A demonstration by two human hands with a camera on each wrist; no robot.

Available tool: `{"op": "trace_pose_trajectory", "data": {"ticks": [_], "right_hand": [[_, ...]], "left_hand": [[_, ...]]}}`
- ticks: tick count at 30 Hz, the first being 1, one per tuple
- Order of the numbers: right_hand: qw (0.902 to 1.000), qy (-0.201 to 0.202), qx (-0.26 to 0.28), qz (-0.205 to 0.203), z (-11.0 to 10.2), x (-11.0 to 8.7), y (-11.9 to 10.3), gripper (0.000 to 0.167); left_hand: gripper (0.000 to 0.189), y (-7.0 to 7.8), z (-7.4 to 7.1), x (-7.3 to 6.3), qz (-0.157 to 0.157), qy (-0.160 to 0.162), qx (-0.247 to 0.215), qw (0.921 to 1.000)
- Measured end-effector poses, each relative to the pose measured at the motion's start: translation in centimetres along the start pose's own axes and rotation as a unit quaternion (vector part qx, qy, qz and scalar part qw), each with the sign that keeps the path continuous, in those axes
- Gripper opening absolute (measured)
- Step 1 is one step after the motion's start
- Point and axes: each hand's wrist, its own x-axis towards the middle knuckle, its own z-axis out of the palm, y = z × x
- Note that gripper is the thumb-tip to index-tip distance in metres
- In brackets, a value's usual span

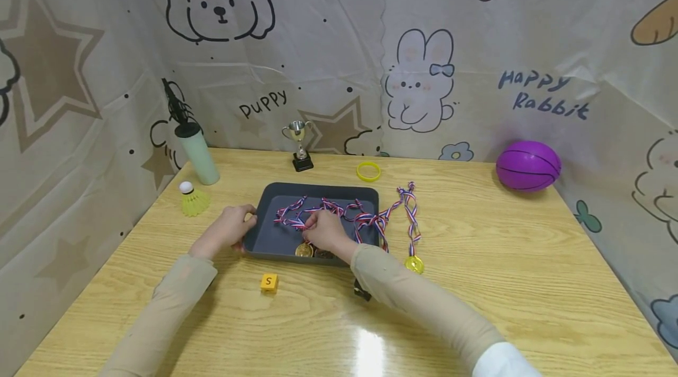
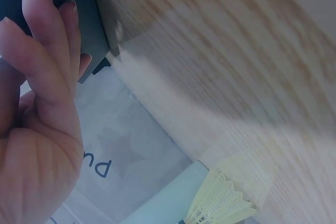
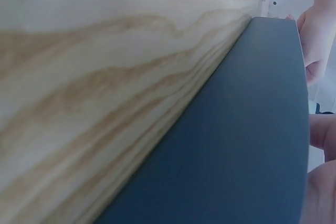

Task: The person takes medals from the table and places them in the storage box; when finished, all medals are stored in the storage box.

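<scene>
A dark grey tray [image 1: 318,190] lies on the table with medals and striped red, white and blue ribbons in it. My left hand [image 1: 229,227] grips its left rim; in the left wrist view, the fingers [image 2: 50,40] lie against the tray's side. Over the tray, my right hand [image 1: 329,231] pinches a medal ribbon [image 1: 296,223] with thumb and forefinger. Just below those fingertips lie a gold medal [image 1: 304,250] and a darker medal [image 1: 323,254], partly hidden by the hand. Other ribbons hang over the tray's right rim, and another gold medal [image 1: 414,264] lies on the table.
Behind the tray stand a small trophy [image 1: 299,144] and a yellow ring [image 1: 368,172]. A green bottle [image 1: 198,156] and a shuttlecock [image 1: 193,199] are at left, a purple ball [image 1: 528,166] at right. An orange letter cube [image 1: 269,283] and a black object [image 1: 362,290] sit in front.
</scene>
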Motion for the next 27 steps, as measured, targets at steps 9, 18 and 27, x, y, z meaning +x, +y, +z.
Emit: {"op": "trace_pose_trajectory", "data": {"ticks": [9,18,27], "right_hand": [[1.0000,-0.002,-0.007,0.003,-0.5,-0.1,-0.1,0.008],[0.9992,-0.021,0.029,0.016,-2.4,-0.9,0.3,0.016],[0.9894,-0.058,0.132,0.020,-6.6,-3.2,1.4,0.026]], "left_hand": [[0.036,0.0,0.0,0.1,-0.006,0.003,0.007,0.9999],[0.035,-0.1,0.2,0.1,-0.008,0.002,0.009,0.9999],[0.034,-0.1,0.1,0.1,0.006,0.011,0.013,0.9998]]}}
